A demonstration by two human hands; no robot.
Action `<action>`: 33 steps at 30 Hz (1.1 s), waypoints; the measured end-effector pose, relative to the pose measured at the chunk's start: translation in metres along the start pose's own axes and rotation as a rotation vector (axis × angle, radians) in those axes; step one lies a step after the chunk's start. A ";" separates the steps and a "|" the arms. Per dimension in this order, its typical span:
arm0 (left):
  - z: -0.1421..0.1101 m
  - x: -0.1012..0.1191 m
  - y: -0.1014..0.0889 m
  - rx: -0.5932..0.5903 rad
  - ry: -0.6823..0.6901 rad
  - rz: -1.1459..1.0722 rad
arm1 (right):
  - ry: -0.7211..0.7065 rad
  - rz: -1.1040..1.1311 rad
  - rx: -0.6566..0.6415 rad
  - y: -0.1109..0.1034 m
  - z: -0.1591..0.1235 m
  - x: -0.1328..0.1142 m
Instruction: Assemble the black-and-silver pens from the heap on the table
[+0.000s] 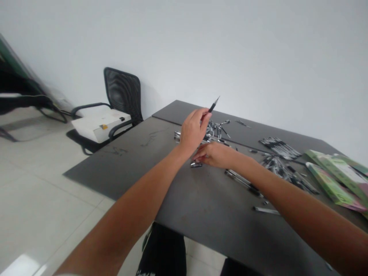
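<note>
A person's left hand [190, 130] grips a pen [212, 107] above a dark table [172, 191], thumb and fingers clamped on its dark grip, the bare metal tip slanting up and to the right, clear of the tabletop. The right hand [217, 154] is low over the table, just below and to the right of the left, its fingers curled close together; whether they hold anything cannot be told. A small cap [196, 164] lies at its fingertips, though contact is unclear.

Behind the hands, a pile [220, 129] of pens and parts spreads across the table, partly hidden. Loose pens [240, 178] lie alongside the right forearm. Farther right, a neat row [279, 148] of pens sits beyond a looser heap [283, 170], with green boxes [337, 182] stacked at the table's right side. To the left, a mesh-backed chair [122, 90] stands near the table, a white carton [100, 124] on its seat, before a pale wall [230, 50].
</note>
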State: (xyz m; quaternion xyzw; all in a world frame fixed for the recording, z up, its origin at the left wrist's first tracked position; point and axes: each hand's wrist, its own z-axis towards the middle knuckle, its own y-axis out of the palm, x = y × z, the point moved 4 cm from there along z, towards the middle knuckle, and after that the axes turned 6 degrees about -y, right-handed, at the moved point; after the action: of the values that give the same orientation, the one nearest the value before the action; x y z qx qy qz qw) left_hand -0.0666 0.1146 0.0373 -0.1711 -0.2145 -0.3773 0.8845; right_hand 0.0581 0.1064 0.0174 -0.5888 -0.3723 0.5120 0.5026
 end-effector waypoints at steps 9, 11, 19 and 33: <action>0.002 -0.001 0.000 -0.012 -0.011 -0.038 | 0.029 0.091 -0.095 -0.007 0.013 -0.012; 0.002 -0.003 0.000 -0.010 -0.011 -0.032 | 0.037 0.081 -0.103 -0.005 0.016 -0.013; 0.004 -0.009 0.000 -0.007 -0.028 -0.017 | 0.089 -0.081 -0.097 -0.003 0.026 -0.020; 0.005 -0.003 -0.007 0.068 -0.030 0.012 | 0.167 -0.217 0.003 -0.004 0.026 -0.037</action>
State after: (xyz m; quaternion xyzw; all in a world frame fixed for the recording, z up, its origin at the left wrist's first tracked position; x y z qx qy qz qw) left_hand -0.0744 0.1140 0.0409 -0.1475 -0.2394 -0.3620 0.8887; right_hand 0.0254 0.0776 0.0306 -0.5848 -0.3898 0.4047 0.5851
